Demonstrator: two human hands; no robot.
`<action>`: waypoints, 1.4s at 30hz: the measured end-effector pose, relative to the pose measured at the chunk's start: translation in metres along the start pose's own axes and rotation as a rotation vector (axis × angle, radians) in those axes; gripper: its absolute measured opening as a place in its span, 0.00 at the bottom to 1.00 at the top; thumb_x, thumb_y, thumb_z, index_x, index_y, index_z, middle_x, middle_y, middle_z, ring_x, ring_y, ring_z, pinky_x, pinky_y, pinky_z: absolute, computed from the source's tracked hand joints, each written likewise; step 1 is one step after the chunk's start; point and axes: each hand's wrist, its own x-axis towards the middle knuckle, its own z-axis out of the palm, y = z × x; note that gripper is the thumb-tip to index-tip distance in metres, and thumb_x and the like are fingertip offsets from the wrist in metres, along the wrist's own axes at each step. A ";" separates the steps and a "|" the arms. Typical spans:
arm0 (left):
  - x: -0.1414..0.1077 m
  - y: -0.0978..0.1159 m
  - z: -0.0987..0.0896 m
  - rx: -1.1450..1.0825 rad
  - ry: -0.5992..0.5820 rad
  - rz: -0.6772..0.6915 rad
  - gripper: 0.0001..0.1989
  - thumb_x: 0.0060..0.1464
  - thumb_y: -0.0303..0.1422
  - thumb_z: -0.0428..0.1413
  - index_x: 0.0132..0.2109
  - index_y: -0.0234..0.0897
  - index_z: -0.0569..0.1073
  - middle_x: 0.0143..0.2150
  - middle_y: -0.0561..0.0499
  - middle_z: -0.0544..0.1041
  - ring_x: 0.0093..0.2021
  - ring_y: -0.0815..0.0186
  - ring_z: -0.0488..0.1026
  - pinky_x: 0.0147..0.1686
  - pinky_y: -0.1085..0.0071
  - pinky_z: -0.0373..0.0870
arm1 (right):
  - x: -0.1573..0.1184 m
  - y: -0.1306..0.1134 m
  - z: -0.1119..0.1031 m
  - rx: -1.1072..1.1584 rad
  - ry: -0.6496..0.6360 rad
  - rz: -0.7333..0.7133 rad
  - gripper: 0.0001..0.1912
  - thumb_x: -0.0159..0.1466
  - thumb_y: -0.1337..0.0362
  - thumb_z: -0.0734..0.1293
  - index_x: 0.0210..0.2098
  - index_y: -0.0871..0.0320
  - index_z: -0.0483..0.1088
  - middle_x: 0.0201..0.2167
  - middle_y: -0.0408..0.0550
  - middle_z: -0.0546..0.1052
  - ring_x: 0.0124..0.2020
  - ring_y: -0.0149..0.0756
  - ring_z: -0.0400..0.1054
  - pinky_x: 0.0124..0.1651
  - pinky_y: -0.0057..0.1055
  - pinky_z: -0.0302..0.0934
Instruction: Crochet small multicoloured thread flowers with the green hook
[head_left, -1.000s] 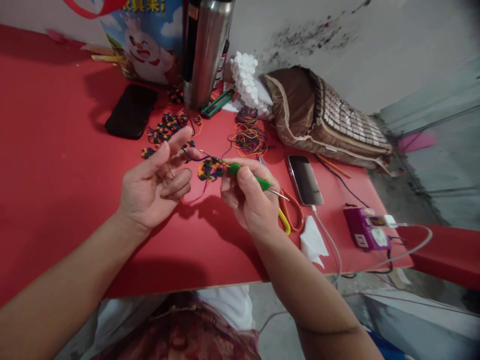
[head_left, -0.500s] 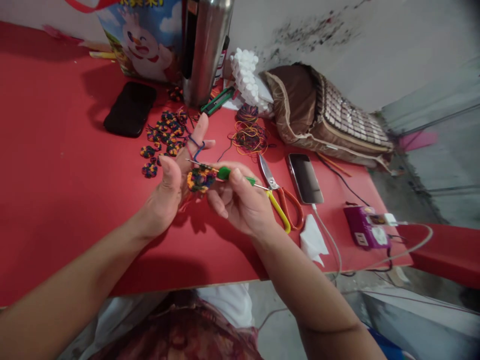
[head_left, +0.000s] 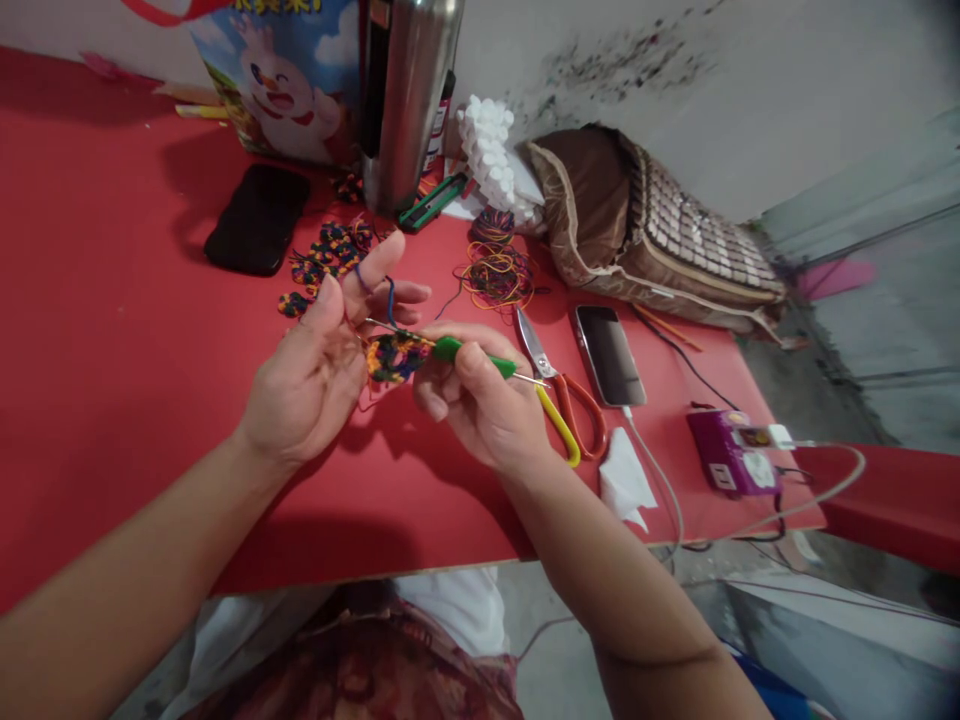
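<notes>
My right hand (head_left: 487, 395) is closed around the green grip of a crochet hook (head_left: 480, 360), whose metal tip points left. A small crocheted piece (head_left: 396, 357) in orange, dark blue and green hangs at the hook's shaft, between my hands. Palm up, my left hand (head_left: 315, 375) has its thumb and fingers apart. A strand of dark blue yarn (head_left: 391, 300) is looped round its index finger and runs down towards the hook. Behind the left hand lie several small crocheted pieces (head_left: 326, 250), partly covered by its fingers.
Scissors (head_left: 551, 375), a charging phone (head_left: 609, 355) and a tissue (head_left: 626, 480) lie to the right. Loose yarn (head_left: 496, 275), a green cutter (head_left: 433, 203), a steel flask (head_left: 412, 110) and a cushion (head_left: 652, 215) are farther back. A black phone (head_left: 259, 220) lies left, a purple power block (head_left: 731, 455) right.
My left hand has shifted a little left and turned more palm up, now covering some of the loose crocheted pieces. The hook and its piece have barely moved.
</notes>
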 end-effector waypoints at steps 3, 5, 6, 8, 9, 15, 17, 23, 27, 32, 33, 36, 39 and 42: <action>-0.004 -0.003 -0.001 -0.003 -0.081 -0.013 0.13 0.75 0.41 0.59 0.53 0.45 0.88 0.53 0.50 0.87 0.47 0.62 0.83 0.35 0.71 0.83 | 0.001 0.002 0.005 0.070 -0.050 0.090 0.20 0.65 0.41 0.79 0.43 0.49 0.85 0.43 0.43 0.87 0.21 0.24 0.68 0.22 0.26 0.65; -0.006 -0.007 -0.002 0.017 -0.101 -0.033 0.12 0.71 0.44 0.64 0.53 0.47 0.88 0.56 0.52 0.87 0.43 0.64 0.82 0.30 0.74 0.80 | -0.001 0.006 0.009 0.109 -0.115 0.180 0.20 0.65 0.41 0.79 0.44 0.50 0.84 0.35 0.42 0.86 0.22 0.27 0.72 0.24 0.26 0.69; -0.007 -0.009 -0.003 0.025 -0.096 -0.045 0.14 0.69 0.45 0.65 0.54 0.47 0.88 0.57 0.52 0.87 0.41 0.65 0.82 0.30 0.75 0.79 | -0.003 0.008 0.011 0.128 -0.153 0.211 0.20 0.66 0.41 0.78 0.45 0.50 0.85 0.31 0.41 0.85 0.23 0.29 0.74 0.27 0.26 0.71; -0.008 -0.011 -0.006 0.027 -0.108 -0.089 0.17 0.68 0.49 0.66 0.56 0.48 0.88 0.56 0.50 0.87 0.39 0.67 0.82 0.30 0.78 0.79 | -0.005 0.012 0.012 0.159 -0.239 0.228 0.19 0.69 0.43 0.77 0.47 0.51 0.85 0.28 0.41 0.83 0.24 0.30 0.76 0.30 0.27 0.74; -0.007 -0.012 -0.007 0.019 -0.132 -0.123 0.18 0.69 0.49 0.65 0.57 0.48 0.88 0.55 0.50 0.88 0.39 0.67 0.82 0.32 0.78 0.79 | -0.006 0.014 0.011 0.167 -0.266 0.214 0.19 0.70 0.44 0.76 0.47 0.52 0.85 0.28 0.41 0.83 0.25 0.30 0.76 0.31 0.28 0.74; -0.002 -0.003 -0.005 -0.040 0.026 -0.152 0.10 0.70 0.40 0.64 0.48 0.43 0.89 0.38 0.50 0.82 0.35 0.67 0.80 0.34 0.77 0.79 | -0.008 0.012 -0.002 0.009 -0.180 0.130 0.17 0.70 0.45 0.76 0.49 0.49 0.87 0.26 0.39 0.78 0.23 0.28 0.65 0.28 0.28 0.64; -0.001 0.001 -0.002 -0.042 0.097 -0.149 0.09 0.71 0.37 0.64 0.44 0.40 0.88 0.33 0.50 0.77 0.31 0.70 0.76 0.32 0.79 0.77 | -0.008 0.009 -0.005 -0.029 -0.187 0.137 0.16 0.70 0.46 0.76 0.47 0.49 0.87 0.24 0.38 0.74 0.24 0.29 0.63 0.28 0.28 0.61; 0.001 0.007 -0.004 -0.040 0.081 -0.256 0.09 0.69 0.31 0.64 0.40 0.35 0.88 0.25 0.53 0.71 0.24 0.74 0.69 0.27 0.82 0.72 | -0.007 0.006 -0.006 -0.060 -0.259 0.132 0.14 0.71 0.48 0.76 0.47 0.49 0.87 0.25 0.39 0.73 0.25 0.28 0.60 0.28 0.28 0.58; 0.003 0.005 -0.008 -0.026 0.090 -0.171 0.09 0.68 0.26 0.64 0.40 0.32 0.89 0.23 0.53 0.73 0.25 0.74 0.71 0.30 0.82 0.74 | -0.004 0.007 -0.009 -0.053 -0.222 0.061 0.11 0.72 0.51 0.76 0.48 0.46 0.88 0.35 0.42 0.77 0.26 0.25 0.61 0.27 0.26 0.58; 0.004 0.003 -0.011 0.050 0.136 -0.063 0.10 0.68 0.26 0.64 0.38 0.33 0.89 0.37 0.46 0.84 0.32 0.71 0.78 0.33 0.78 0.76 | -0.003 0.006 -0.012 -0.037 -0.195 0.117 0.16 0.70 0.46 0.76 0.49 0.47 0.88 0.31 0.41 0.77 0.23 0.25 0.60 0.23 0.24 0.54; 0.004 0.003 -0.011 0.060 0.120 -0.049 0.10 0.69 0.26 0.63 0.39 0.33 0.90 0.38 0.46 0.85 0.31 0.71 0.77 0.33 0.78 0.76 | -0.003 0.005 -0.012 -0.031 -0.205 0.136 0.17 0.70 0.45 0.76 0.50 0.48 0.87 0.28 0.41 0.77 0.23 0.26 0.61 0.22 0.24 0.54; 0.005 0.005 -0.014 0.034 0.071 -0.017 0.11 0.70 0.27 0.63 0.39 0.34 0.90 0.36 0.46 0.84 0.31 0.71 0.77 0.34 0.77 0.78 | -0.002 0.002 -0.010 -0.026 -0.230 0.143 0.18 0.71 0.44 0.75 0.50 0.48 0.87 0.35 0.44 0.83 0.22 0.25 0.65 0.21 0.24 0.58; 0.009 0.004 -0.018 0.033 0.080 -0.032 0.08 0.68 0.30 0.67 0.39 0.35 0.89 0.33 0.48 0.82 0.33 0.70 0.78 0.33 0.79 0.78 | 0.000 -0.003 -0.008 -0.048 -0.186 0.096 0.15 0.70 0.46 0.77 0.47 0.47 0.87 0.53 0.48 0.83 0.23 0.21 0.65 0.20 0.24 0.60; 0.012 -0.001 -0.024 0.077 0.092 0.001 0.04 0.63 0.31 0.72 0.39 0.36 0.89 0.33 0.50 0.82 0.29 0.74 0.74 0.27 0.82 0.72 | 0.002 -0.002 -0.008 -0.055 -0.115 0.043 0.14 0.67 0.47 0.80 0.45 0.48 0.88 0.51 0.47 0.78 0.24 0.20 0.61 0.21 0.25 0.61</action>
